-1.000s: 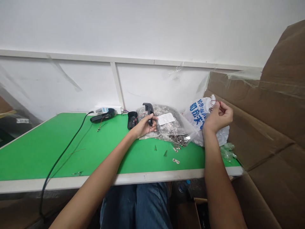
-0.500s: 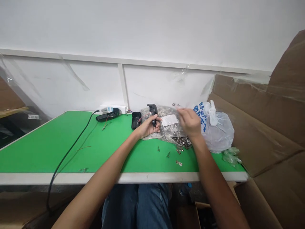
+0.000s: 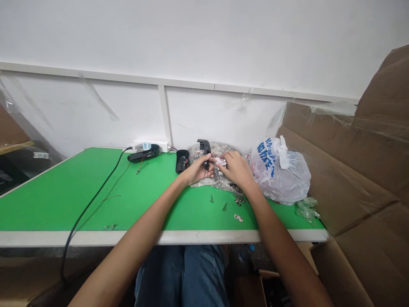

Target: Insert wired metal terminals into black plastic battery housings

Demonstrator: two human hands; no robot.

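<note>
My left hand (image 3: 198,169) is closed round a black plastic housing (image 3: 204,149) that stands upright at the back of the green table (image 3: 79,192). My right hand (image 3: 234,168) sits just to its right, fingers pinched on a small part with a thin red wire that I cannot make out clearly. Both hands rest over a clear bag of small metal parts (image 3: 220,153). A second black housing (image 3: 182,160) lies left of my left hand. Loose metal pieces (image 3: 237,217) are scattered in front of the bag.
A white plastic bag with blue print (image 3: 281,172) stands to the right, beside cardboard sheets (image 3: 361,162). A white power strip (image 3: 151,145) and a black device (image 3: 142,154) sit at the back, with a black cable (image 3: 92,200) running off the front edge.
My right hand has come left from the white printed bag to meet my left hand at the black housing. My left hand has stayed in place.
</note>
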